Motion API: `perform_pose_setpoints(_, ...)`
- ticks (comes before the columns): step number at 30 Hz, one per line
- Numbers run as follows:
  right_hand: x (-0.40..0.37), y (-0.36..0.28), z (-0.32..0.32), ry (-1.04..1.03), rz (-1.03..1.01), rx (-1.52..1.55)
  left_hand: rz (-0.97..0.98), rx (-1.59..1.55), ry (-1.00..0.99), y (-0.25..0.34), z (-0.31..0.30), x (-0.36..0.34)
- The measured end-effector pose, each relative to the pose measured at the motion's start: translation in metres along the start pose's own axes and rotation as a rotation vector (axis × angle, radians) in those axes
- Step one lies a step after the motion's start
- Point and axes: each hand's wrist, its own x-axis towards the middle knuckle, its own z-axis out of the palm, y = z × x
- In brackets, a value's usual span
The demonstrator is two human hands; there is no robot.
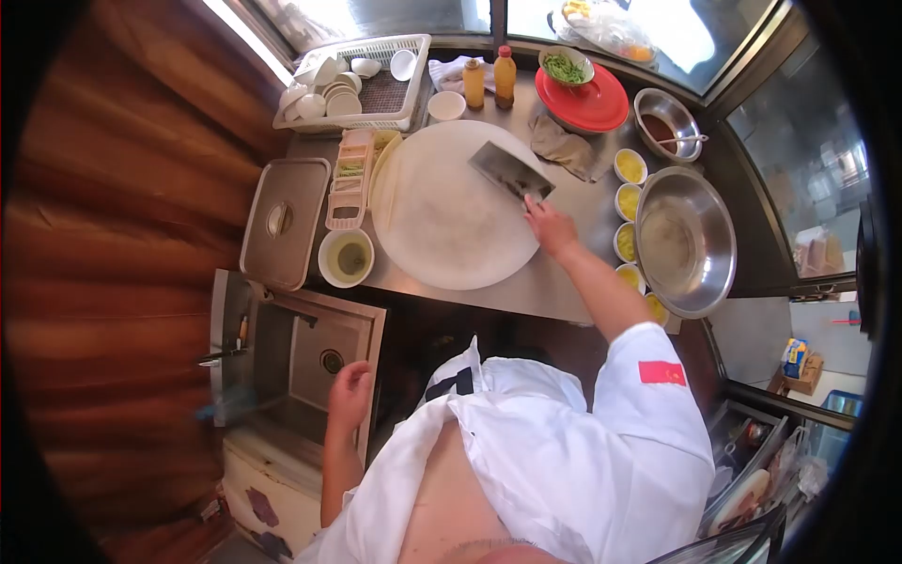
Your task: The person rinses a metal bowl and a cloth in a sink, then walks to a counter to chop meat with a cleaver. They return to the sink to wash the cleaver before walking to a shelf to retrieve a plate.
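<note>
My right hand (550, 226) is closed round the handle of a cleaver (505, 169). The wide, dark-smeared blade lies over the right part of a large round white cutting board (442, 226). Down at the lower left, my left hand (349, 390) is held beside the sink's (376, 352) right edge, fingers loosely curled and slightly apart, with nothing visible in them. A folded brownish cloth (561, 148) rests just beyond the cleaver, to the right of the board.
Left of the board are a pink divided holder (348, 197), a bowl of liquid (346, 258) and a lidded steel pan (285, 221). A dish basket (413, 99), bottles (505, 77) and a red lid (601, 99) line the back. Yellow-filled cups (629, 166) and a steel basin (709, 244) stand right.
</note>
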Motion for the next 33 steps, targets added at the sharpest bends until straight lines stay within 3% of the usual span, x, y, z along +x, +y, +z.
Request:
perform_pose_setpoints(6,0.045,0.032,0.006,-0.164,0.033,0.03,-0.067,0.122,-0.114,0.025,0.022,0.0)
perform_pose_setpoints(8,0.042,0.037,0.025,0.054,-0.041,-0.025,-0.058,0.15,-0.174,0.024,0.024,0.004)
perform_pose_setpoints(14,-0.047,-0.02,-0.016,0.257,0.022,0.12,0.027,0.028,-0.393,-0.006,0.054,0.051)
perform_pose_setpoints(17,-0.167,-0.06,-0.025,0.089,0.138,0.295,0.164,0.092,-0.617,-0.029,0.082,0.079)
perform_pose_setpoints(18,-0.219,-0.077,-0.03,-0.111,0.268,0.278,0.18,0.174,-0.677,-0.018,0.092,0.082)
perform_pose_setpoints(19,-0.268,-0.085,-0.032,-0.168,0.379,0.457,0.255,0.232,-0.756,-0.021,0.103,0.088)
perform_pose_setpoints(21,-0.396,-0.083,-0.007,-0.461,0.493,0.512,0.321,0.364,-0.829,-0.016,0.129,0.093)
perform_pose_setpoints(22,-0.463,-0.09,-0.01,-0.449,0.665,0.558,0.382,0.377,-0.896,-0.006,0.146,0.089)
perform_pose_setpoints(23,-0.517,-0.097,-0.023,-0.567,0.913,0.522,0.419,0.469,-0.97,0.006,0.159,0.082)
perform_pose_setpoints(25,-0.65,-0.101,-0.015,-0.507,1.307,0.423,0.495,0.606,-1.111,0.034,0.194,0.061)
perform_pose_setpoints(26,-0.703,-0.106,-0.025,-0.595,1.619,0.366,0.582,0.641,-1.177,0.044,0.219,0.047)
perform_pose_setpoints(28,-0.834,-0.116,0.006,-0.606,1.847,0.3,0.713,0.692,-1.299,0.058,0.27,0.011)
perform_pose_setpoints(29,-0.875,-0.129,0.023,-0.176,2.341,0.345,0.757,0.71,-1.321,0.064,0.3,-0.011)
perform_pose_setpoints(30,-0.909,-0.143,0.016,-0.316,2.153,0.309,0.812,0.714,-1.399,0.07,0.33,-0.036)
perform_pose_setpoints(31,-1.007,-0.18,0.083,-0.271,2.179,0.327,0.868,0.716,-1.472,0.075,0.362,-0.06)
perform_pose_setpoints(32,-1.028,-0.155,0.133,-0.677,1.505,0.079,0.912,0.75,-1.524,0.078,0.395,-0.085)
perform_pose_setpoints(33,-1.025,-0.158,0.13,-0.476,1.78,0.206,0.95,0.759,-1.533,0.077,0.426,-0.107)
